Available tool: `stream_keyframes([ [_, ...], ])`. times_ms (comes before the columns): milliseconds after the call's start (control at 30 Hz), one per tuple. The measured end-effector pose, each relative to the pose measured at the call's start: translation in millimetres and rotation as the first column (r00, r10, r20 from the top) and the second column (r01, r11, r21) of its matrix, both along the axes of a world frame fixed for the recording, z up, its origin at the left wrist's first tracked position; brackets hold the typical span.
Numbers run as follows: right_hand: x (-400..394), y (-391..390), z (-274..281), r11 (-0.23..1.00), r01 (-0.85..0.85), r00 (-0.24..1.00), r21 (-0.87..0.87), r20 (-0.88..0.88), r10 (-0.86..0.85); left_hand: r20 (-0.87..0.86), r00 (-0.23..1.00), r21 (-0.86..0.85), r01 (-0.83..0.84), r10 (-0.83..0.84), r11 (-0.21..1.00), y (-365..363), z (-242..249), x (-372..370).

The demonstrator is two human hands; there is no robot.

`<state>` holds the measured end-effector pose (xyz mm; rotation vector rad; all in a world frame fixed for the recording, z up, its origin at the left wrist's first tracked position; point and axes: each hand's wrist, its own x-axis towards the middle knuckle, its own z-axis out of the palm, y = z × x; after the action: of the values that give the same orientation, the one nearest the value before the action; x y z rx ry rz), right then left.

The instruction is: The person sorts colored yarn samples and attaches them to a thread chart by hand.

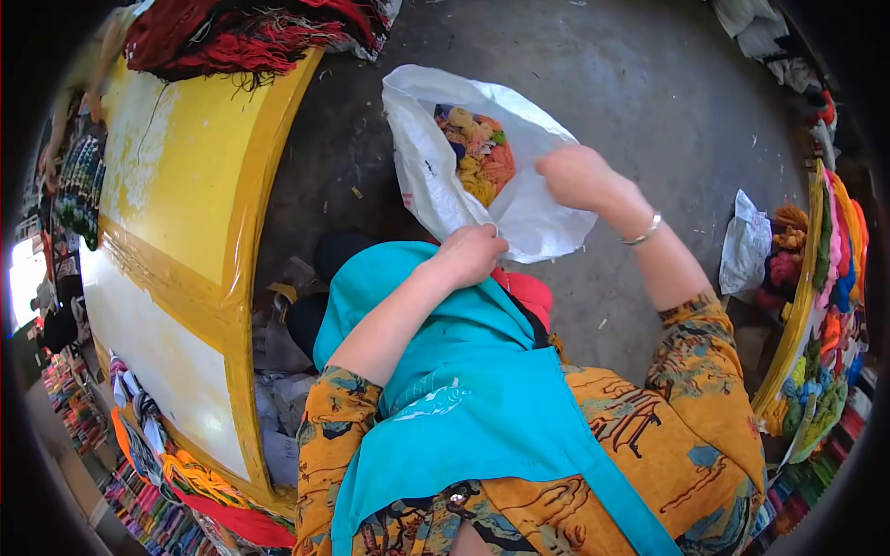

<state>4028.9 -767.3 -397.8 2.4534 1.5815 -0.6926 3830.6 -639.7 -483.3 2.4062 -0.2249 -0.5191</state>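
A large white woven sack (426, 171) stands open on the floor in front of me. Inside it lie bundles of yarn (482, 157) in pink, yellow, cream, green and dark blue. My left hand (471, 254) has its fingers closed on the near rim of the sack, just above my turquoise apron (464, 352). At the right side of the opening, my right hand (577, 178) is closed, with its fingers curled at the rim. Its fingertips are blurred, and what they hold, if anything, cannot be made out.
To the left is a yellow and white table (185, 167) edged with tape, with dark red yarn (260, 37) at its far end. On the right, a small white bag (746, 246) lies near a rack of coloured yarn (834, 269). Several yarn bundles hang at far left.
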Motion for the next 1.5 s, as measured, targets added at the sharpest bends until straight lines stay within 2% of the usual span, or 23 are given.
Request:
stream_keyframes([
  [133, -20, 67, -116, 0.985, -0.116, 0.967, 0.124, -0.213, 0.141, 0.030, 0.999, 0.097, 0.009, -0.012, 0.995, 2, 2, 1],
  [200, -35, 95, -185, 0.996, 0.073, 0.888, 0.047, -0.459, -0.043, 0.020, 1.000, 0.087, -0.003, 0.002, 0.996, 7, 17, 0],
  [267, -64, 102, -170, 0.945, 0.305, 0.588, 0.120, -0.804, -0.088, 0.011, 1.000, 0.082, -0.020, 0.019, 0.996, 20, 37, 5],
  [333, -84, 111, -183, 0.912, 0.405, 0.059, -0.069, -0.993, -0.101, -0.020, 0.998, 0.331, -0.044, 0.053, 0.943, 35, 53, 8],
  [367, -84, 107, -202, 0.852, 0.157, 0.443, 0.499, -0.807, 0.391, 0.149, 0.988, 0.361, -0.091, 0.039, 0.928, 49, 52, 8],
  [433, -103, 110, -234, 0.874, 0.406, 0.341, 0.265, -0.932, 0.124, 0.380, 0.925, 0.435, -0.173, -0.006, 0.884, 77, 39, 11],
  [500, -89, 123, -228, 0.877, 0.427, 0.319, 0.221, -0.944, 0.083, 0.445, 0.894, 0.531, -0.216, -0.052, 0.820, 102, 4, 13],
  [533, -82, 134, -181, 0.770, 0.425, -0.159, -0.475, -0.877, -0.453, 0.318, 0.947, 0.617, -0.167, -0.050, 0.769, 113, 4, 14],
  [633, -53, 137, -209, 0.726, 0.539, 0.205, -0.427, -0.769, -0.605, 0.092, 0.994, 0.743, -0.033, -0.053, 0.668, 132, 8, 18],
  [667, -40, 135, -244, 0.923, 0.329, 0.604, -0.201, -0.706, -0.370, 0.034, 0.995, 0.756, 0.034, -0.090, 0.654, 135, 18, 19],
  [700, -27, 132, -278, 0.998, 0.065, 0.886, -0.019, -0.458, -0.066, -0.028, 0.992, 0.764, 0.101, -0.125, 0.637, 138, 23, 17],
  [733, -21, 129, -286, 0.944, 0.328, 0.853, -0.035, -0.419, -0.311, -0.035, 0.992, 0.765, 0.107, -0.125, 0.635, 139, 23, 13],
  [800, -25, 136, -302, 0.823, 0.566, 0.751, -0.046, -0.385, -0.537, 0.102, 0.988, 0.775, -0.007, -0.114, 0.632, 140, 24, 3],
  [867, -36, 154, -321, 0.569, 0.768, 0.199, -0.293, -0.736, -0.647, 0.164, 0.982, 0.761, -0.064, -0.096, 0.645, 143, 26, -4],
  [900, -44, 163, -343, 0.571, 0.766, 0.194, -0.296, -0.740, -0.644, 0.234, 0.969, 0.742, -0.126, -0.077, 0.659, 144, 28, -6],
  [1000, -70, 184, -343, 0.764, 0.632, 0.701, 0.131, -0.516, -0.492, 0.379, 0.924, 0.630, -0.301, 0.055, 0.716, 149, 53, 1],
  [1033, -77, 191, -339, 0.763, 0.632, 0.700, 0.133, -0.520, -0.489, 0.424, 0.904, 0.617, -0.334, 0.056, 0.713, 154, 59, 2],
  [1100, -95, 200, -330, 0.701, 0.696, 0.422, -0.157, -0.701, -0.576, 0.442, 0.893, 0.598, -0.364, 0.084, 0.714, 162, 70, 0],
  [1133, -103, 202, -323, 0.775, 0.627, 0.613, 0.077, -0.663, -0.430, 0.393, 0.916, 0.630, -0.330, 0.077, 0.703, 165, 76, -5],
  [1233, -116, 227, -326, 0.830, 0.555, 0.712, 0.048, -0.544, -0.444, 0.329, 0.944, 0.693, -0.223, -0.024, 0.685, 174, 91, -11],
  [1367, -105, 232, -312, 0.780, 0.625, 0.683, 0.021, -0.498, -0.534, 0.316, 0.948, 0.711, -0.205, -0.045, 0.672, 190, 130, -18],
  [1467, -118, 239, -404, 0.625, 0.725, 0.643, 0.290, -0.611, -0.462, 0.349, 0.936, 0.706, -0.286, 0.034, 0.648, 217, 143, -21],
  [1500, -120, 245, -421, 0.693, 0.576, 0.813, 0.435, -0.397, -0.427, 0.360, 0.932, 0.669, -0.292, 0.046, 0.683, 228, 142, -23],
])
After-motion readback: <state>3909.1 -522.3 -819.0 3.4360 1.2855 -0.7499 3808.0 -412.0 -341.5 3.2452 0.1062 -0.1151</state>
